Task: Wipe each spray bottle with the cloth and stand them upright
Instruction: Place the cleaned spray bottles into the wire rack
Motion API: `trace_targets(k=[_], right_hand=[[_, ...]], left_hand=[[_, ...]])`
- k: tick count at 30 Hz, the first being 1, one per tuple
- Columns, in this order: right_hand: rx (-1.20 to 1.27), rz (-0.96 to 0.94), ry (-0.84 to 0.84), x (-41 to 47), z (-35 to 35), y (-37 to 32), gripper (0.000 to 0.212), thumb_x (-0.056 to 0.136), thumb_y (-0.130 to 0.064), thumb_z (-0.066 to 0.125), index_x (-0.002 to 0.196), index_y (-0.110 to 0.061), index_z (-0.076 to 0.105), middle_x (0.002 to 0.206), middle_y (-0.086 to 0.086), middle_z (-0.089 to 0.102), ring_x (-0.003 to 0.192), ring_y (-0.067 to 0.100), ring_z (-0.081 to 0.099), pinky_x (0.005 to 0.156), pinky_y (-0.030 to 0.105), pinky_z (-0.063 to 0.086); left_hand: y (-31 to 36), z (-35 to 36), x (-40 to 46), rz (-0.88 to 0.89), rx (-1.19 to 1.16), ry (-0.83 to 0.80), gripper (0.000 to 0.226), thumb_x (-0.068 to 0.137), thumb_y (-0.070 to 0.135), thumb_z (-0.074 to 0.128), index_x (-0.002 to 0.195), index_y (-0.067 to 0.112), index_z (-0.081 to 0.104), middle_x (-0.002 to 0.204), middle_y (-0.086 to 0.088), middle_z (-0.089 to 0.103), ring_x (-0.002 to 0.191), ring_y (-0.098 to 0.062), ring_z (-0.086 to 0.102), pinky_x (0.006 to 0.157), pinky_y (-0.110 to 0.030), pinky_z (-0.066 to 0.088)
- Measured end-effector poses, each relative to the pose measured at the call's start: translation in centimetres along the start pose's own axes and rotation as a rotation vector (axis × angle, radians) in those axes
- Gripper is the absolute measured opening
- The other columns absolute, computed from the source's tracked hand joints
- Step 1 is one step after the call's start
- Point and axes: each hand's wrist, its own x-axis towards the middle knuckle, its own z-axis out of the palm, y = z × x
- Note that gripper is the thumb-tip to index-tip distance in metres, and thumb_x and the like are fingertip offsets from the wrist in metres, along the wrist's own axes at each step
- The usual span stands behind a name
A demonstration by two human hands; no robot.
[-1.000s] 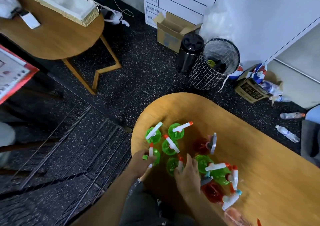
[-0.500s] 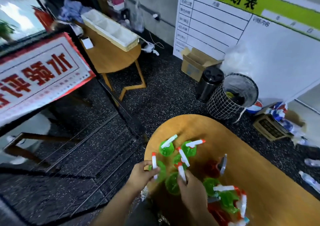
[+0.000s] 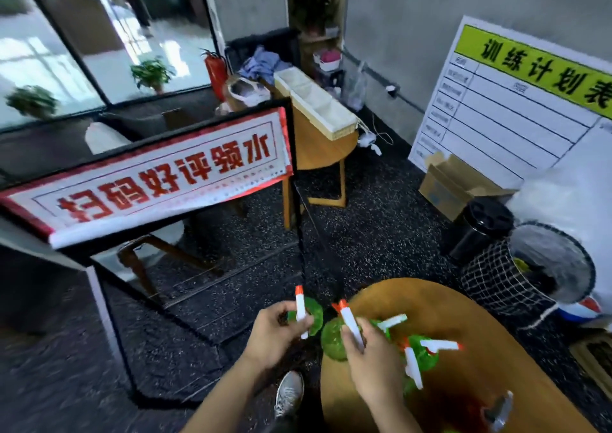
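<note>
Gripping one green spray bottle (image 3: pixel 306 313) by its white head in the left hand (image 3: pixel 275 335), off the near-left edge of the wooden table (image 3: pixel 496 349); clasping another green bottle (image 3: pixel 334 336) in the right hand (image 3: pixel 374 363) at that edge. Risking a drop onto the floor beyond that edge, or toppling the bottles standing just behind. No cloth showing.

The spray bottles (image 3: pixel 334 338) look like glossy translucent green plastic with matt white plastic nozzles. The desk (image 3: pixel 480 326) is smooth wood with a soft sheen; the floor (image 3: pixel 381 234) is rough, speckled black.
</note>
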Motion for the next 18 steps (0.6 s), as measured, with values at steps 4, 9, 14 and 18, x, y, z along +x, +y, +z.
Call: trace_targets(k=[4,9,14,18], right_hand=[[0.030,-0.044,-0.034,1.4,0.4,-2.7,0.038,0.106,-0.048,0.054,0.135,-0.027,0.065,0.113,-0.001,0.073,0.095,0.016,0.064,0.082,0.035,0.046],[0.029,-0.044,-0.019,5.2,3.0,-5.4,0.025,0.103,-0.054,0.053,0.113,-0.036,0.068,0.082,-0.008,0.067,0.073,0.008,0.061,0.070,0.043,0.055],[-0.018,-0.021,-0.012,10.0,5.8,-7.2,0.026,0.100,-0.059,0.051,0.116,-0.043,0.064,0.081,-0.007,0.063,0.071,0.009,0.061,0.063,0.036,0.049],[-0.027,0.024,-0.031,14.2,7.9,-8.1,0.025,0.102,-0.052,0.053,0.120,-0.041,0.064,0.088,-0.007,0.064,0.075,0.011,0.062,0.065,0.036,0.048]], left_hand=[[0.9,-1.9,1.4,-0.004,-0.045,0.040,0.009,0.090,0.006,0.083,0.095,0.011,0.079,0.079,0.005,0.079,0.071,-0.004,0.071,0.069,-0.016,0.052],[0.5,-4.4,5.2,-0.050,-0.105,0.091,0.014,0.090,0.012,0.085,0.102,0.009,0.079,0.075,0.001,0.078,0.066,-0.006,0.067,0.067,-0.019,0.052],[0.6,-6.0,9.9,-0.103,-0.134,0.079,0.014,0.093,0.013,0.082,0.105,0.008,0.078,0.077,0.002,0.079,0.064,-0.001,0.068,0.062,-0.014,0.049],[0.0,-7.0,13.8,-0.158,-0.154,0.097,0.015,0.091,0.014,0.084,0.105,0.010,0.079,0.090,-0.004,0.083,0.074,-0.007,0.073,0.068,-0.016,0.053]])
